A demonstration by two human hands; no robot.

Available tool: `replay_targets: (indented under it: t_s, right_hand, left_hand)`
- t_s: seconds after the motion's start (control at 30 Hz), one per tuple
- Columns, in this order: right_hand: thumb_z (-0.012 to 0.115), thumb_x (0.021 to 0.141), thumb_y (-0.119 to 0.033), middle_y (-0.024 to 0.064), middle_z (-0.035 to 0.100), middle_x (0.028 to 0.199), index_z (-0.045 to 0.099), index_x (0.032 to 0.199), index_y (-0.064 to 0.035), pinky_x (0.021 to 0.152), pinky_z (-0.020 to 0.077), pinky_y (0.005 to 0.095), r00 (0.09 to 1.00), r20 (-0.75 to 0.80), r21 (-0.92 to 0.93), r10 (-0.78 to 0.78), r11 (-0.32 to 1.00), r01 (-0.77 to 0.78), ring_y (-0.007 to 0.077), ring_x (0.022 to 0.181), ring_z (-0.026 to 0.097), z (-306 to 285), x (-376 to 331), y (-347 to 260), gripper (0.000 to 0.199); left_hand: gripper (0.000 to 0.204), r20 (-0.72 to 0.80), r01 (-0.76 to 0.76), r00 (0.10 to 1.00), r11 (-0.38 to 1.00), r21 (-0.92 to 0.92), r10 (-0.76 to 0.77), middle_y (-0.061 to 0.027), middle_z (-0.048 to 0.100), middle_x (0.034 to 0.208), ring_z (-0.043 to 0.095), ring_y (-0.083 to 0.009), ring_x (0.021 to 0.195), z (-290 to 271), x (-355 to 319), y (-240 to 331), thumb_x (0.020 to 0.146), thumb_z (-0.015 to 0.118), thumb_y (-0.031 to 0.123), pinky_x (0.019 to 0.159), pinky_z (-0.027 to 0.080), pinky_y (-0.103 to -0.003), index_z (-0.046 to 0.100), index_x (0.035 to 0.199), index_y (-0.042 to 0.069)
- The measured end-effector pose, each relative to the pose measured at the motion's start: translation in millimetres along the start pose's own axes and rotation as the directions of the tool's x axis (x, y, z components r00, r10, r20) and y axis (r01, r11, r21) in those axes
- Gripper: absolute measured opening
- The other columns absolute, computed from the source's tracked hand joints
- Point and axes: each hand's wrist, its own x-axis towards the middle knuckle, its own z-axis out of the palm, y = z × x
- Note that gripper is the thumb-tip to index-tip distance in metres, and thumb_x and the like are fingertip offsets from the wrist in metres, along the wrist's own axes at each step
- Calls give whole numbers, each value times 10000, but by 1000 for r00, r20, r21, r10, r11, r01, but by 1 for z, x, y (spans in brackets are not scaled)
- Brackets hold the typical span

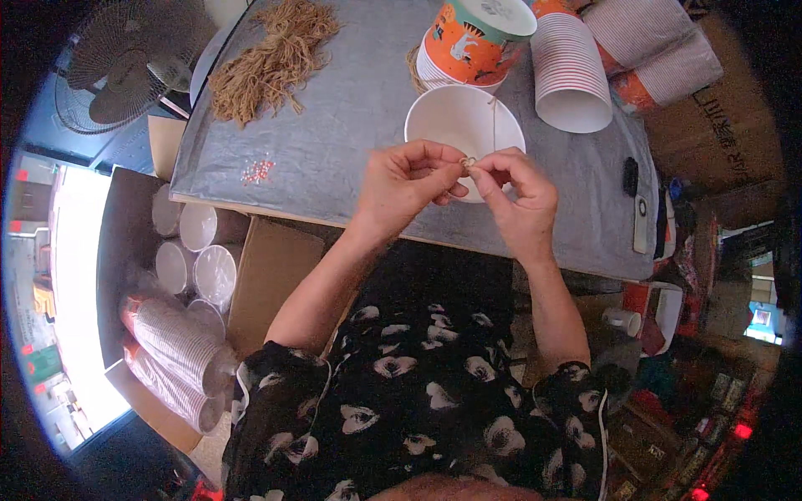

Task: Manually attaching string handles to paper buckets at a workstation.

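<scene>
Two hands, left point(396, 184) and right point(526, 194), closely pinch string point(494, 125) over the cup point(447, 117), right of the table's point(334, 163) middle; steady fingertips and gentle tension should help.

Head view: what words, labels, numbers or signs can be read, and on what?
Brown carton, right: large dark lettering; I won't copy printed text.
Orange-and-green paper tub, top: faint marks, too blurred to read.
Brown box, lower right: pale marks, too small to read.
</scene>
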Motion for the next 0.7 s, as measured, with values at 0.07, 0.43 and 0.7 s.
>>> replay_targets:
  t_s: [0.07,0.43,0.7]
  right_hand:
    - [711,853,-22,29,649,849,689,923,-13,645,482,235,999,13,38,52,998,-52,89,723,596,-2,-1,0,74]
    - [697,904,-134,-18,661,805,695,916,-10,641,466,208,925,81,305,370,875,-377,49,686,562,-3,-1,-8,125]
    - [698,904,-167,-25,639,762,690,931,-10,607,439,194,903,104,317,417,847,-428,41,662,541,-5,-4,-4,160]
  left_hand:
    - [159,-9,11,1000,1000,7,-11,-74,719,896,704,-119,754,2,0,3,909,695,98,598,541,-224,665,1029,-3]
    - [138,-40,-49,998,992,120,54,-65,722,891,701,-113,759,12,-5,1,909,684,80,608,554,-224,685,1007,-17]
    - [135,-19,-50,998,989,139,53,-62,719,881,699,-116,768,11,-6,1,916,678,82,630,566,-238,690,1003,-20]
